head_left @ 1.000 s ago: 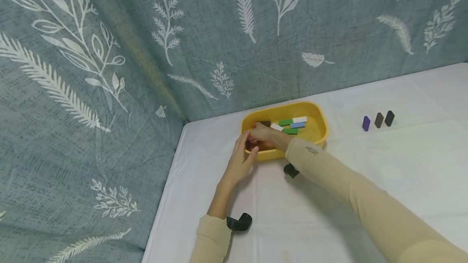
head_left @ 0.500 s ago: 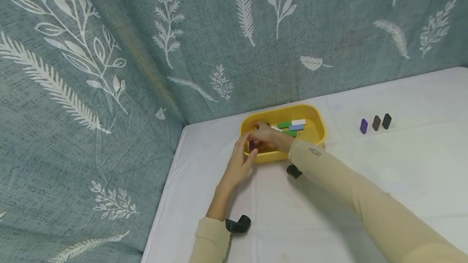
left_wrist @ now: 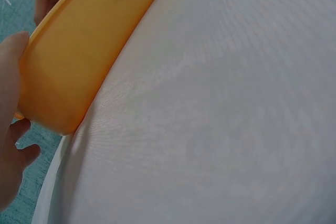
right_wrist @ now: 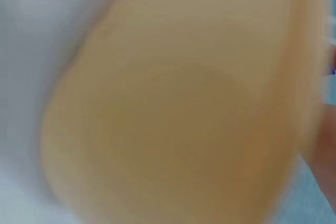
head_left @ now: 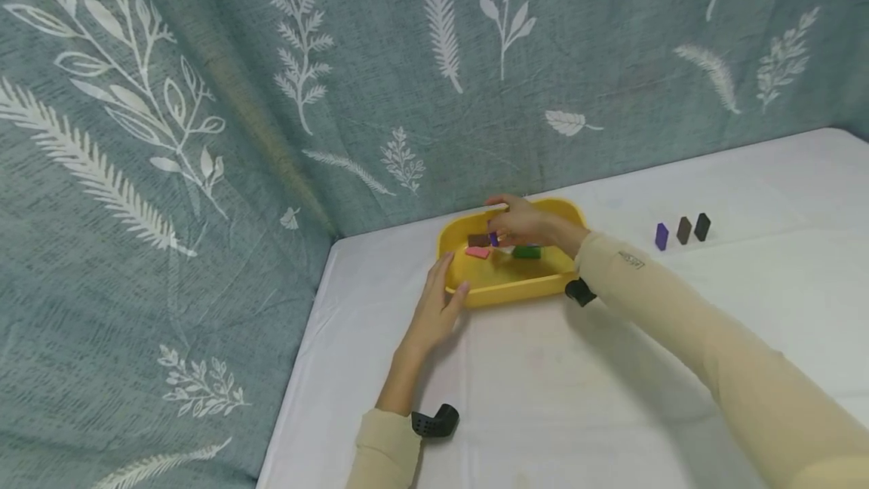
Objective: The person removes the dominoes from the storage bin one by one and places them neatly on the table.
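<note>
Near the back of the table stands a yellow tray [head_left: 502, 294] with several small flat domino blocks inside. My right hand [head_left: 526, 223] is over the tray and pinches a purple domino [head_left: 494, 239]; only a sliver of that domino shows at the edge of the right wrist view. Below it lie a brown domino [head_left: 478, 240], a pink domino [head_left: 477, 253] and a green domino [head_left: 526, 252]; the hand hides others. My left hand [head_left: 432, 313] rests against the tray's left end, its fingers extended and its thumb at the near corner.
To the right of the tray, a purple domino [head_left: 661, 236], a brown domino [head_left: 683, 230] and a black domino [head_left: 702, 226] stand upright in a spaced row on the white cloth [head_left: 543, 398]. A patterned teal curtain [head_left: 380, 81] hangs close behind the tray and along the left.
My right hand has moved from the tray's left end rightward and up, with the purple domino pinched. The pink domino has come into sight. My left hand stays at the tray's left end.
</note>
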A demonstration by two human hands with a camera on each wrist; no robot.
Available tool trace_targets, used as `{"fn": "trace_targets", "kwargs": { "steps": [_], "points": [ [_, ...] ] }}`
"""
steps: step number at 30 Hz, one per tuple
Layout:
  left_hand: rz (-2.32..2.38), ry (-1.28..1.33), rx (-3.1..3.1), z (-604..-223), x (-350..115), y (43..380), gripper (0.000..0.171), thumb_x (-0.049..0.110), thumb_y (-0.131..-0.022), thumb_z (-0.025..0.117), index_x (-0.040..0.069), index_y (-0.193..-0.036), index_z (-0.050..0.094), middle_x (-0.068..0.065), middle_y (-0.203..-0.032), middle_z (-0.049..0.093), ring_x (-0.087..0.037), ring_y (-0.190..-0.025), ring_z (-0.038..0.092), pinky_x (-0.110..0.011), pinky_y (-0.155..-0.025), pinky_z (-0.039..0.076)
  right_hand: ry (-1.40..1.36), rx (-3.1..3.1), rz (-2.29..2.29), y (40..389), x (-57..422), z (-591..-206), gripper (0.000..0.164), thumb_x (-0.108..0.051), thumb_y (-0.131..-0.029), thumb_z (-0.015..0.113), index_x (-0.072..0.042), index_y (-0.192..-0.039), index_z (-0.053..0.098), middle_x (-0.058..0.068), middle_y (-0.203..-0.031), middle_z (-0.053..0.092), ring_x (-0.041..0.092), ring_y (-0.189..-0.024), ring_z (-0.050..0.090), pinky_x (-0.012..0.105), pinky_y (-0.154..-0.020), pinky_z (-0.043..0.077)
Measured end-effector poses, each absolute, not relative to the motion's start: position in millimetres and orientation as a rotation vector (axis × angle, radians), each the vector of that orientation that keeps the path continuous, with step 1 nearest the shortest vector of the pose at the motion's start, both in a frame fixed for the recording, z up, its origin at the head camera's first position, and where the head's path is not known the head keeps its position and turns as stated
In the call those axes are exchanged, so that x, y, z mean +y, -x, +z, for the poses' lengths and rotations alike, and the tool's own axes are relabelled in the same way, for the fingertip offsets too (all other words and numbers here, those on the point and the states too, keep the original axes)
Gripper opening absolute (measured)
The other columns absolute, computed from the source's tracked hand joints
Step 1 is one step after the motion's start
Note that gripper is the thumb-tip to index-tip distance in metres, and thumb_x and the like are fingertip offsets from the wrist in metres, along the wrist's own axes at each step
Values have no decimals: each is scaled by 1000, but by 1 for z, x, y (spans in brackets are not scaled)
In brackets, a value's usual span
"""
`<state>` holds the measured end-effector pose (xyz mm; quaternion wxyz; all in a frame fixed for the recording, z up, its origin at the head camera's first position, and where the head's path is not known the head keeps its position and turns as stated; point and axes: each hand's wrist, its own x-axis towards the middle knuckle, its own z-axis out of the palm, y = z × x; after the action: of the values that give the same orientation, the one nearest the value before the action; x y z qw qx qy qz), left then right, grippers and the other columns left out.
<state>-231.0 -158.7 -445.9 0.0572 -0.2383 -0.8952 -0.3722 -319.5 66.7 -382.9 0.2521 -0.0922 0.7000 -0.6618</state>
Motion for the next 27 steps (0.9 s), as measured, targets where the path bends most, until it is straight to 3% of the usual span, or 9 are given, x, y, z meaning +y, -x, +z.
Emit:
{"fn": "trace_targets", "kwargs": {
  "steps": [10,19,27],
  "points": [
    [-1116,713,-2733,-446,-159,231,62,35,-102,43,2,-149,23,-17,-153,22,-28,-141,18,-41,-112,17,267,1907,-1912,331,125,-359,61,0,-97,49,-8,-150,19,23,-130,34,41,-122,41,51,-98,40],
    [-1117,711,-2723,-446,-159,231,60,33,-102,44,1,-149,24,-18,-153,23,-29,-141,19,-42,-112,17,232,2023,-2014,324,184,-338,61,-2,-99,48,-9,-151,18,26,-144,22,32,-123,41,48,-98,40],
    [-1122,713,-2707,-448,-158,230,60,32,-101,45,1,-148,25,-20,-152,24,-31,-140,20,-45,-112,17,142,2058,-2081,309,241,-334,67,-8,-97,55,-13,-152,17,11,-132,31,18,-111,48,37,-93,47]
  ]
}}
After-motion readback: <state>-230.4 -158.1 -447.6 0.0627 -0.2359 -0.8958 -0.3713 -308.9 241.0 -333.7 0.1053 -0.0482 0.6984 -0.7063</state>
